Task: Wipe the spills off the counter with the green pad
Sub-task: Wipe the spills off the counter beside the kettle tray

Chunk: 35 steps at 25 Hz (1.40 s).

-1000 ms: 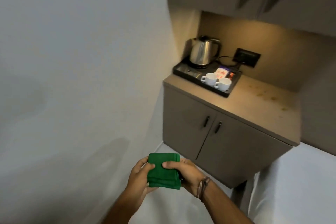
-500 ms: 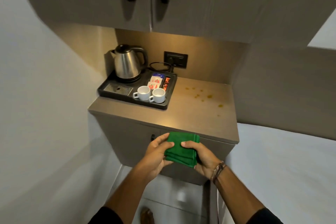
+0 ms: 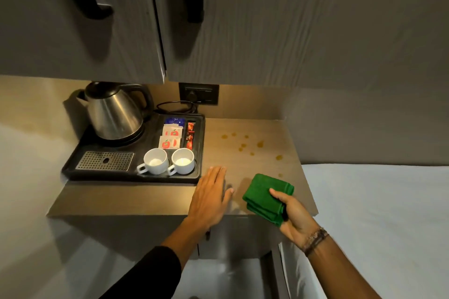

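The folded green pad point(image 3: 261, 195) is held in my right hand point(image 3: 295, 213) just above the front right part of the brown counter point(image 3: 136, 198). My thumb lies on top of it. My left hand point(image 3: 210, 195) rests flat on the counter with fingers together, palm down, just left of the pad. Several yellow-brown spill drops point(image 3: 260, 144) dot the counter farther back, beyond the pad, with one more drop point(image 3: 279, 157) to the right.
A black tray point(image 3: 75, 165) on the left of the counter holds a steel kettle point(image 3: 113, 114), two white cups point(image 3: 168, 161) and sachets point(image 3: 171, 137). Upper cabinet doors point(image 3: 267, 19) hang low overhead. A socket point(image 3: 198, 93) with a cord sits on the back wall. A white surface point(image 3: 379, 213) lies to the right.
I have come closer to the counter. My left hand let go of the pad and moved onto the counter. My right hand carried the pad forward over the counter's front right.
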{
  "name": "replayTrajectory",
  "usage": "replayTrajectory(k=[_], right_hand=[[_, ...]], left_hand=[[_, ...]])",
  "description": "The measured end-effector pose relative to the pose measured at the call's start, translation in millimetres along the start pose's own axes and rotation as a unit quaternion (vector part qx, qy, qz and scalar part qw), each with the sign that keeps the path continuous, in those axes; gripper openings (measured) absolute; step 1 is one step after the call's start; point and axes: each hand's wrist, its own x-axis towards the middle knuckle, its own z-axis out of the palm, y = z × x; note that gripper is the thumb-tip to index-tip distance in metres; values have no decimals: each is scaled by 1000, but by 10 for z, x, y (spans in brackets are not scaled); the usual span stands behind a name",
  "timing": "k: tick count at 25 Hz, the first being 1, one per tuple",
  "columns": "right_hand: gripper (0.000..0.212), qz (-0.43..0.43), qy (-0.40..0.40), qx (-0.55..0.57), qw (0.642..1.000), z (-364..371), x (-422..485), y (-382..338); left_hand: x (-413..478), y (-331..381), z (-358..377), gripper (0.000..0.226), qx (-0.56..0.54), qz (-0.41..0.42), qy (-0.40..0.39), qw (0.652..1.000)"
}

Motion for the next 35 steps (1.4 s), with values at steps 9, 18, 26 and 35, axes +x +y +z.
replayTrajectory(k=[9,18,26,35], right_hand=[[53,-298,222,-446,814,-251,520,-537],[97,-217,147,-810,525,-438,1089,-36],[77,-247,207,-800,507,-344,1187,134],[69,-265,165,-816,487,-375,1180,172]], left_hand=[[383,-493,424,78,84,49,-64,993],[445,-441,509,78,108,19,-81,991],[520,-368,552,75,118,-5,-63,991],[559,-271,634,74,141,-38,-54,988]])
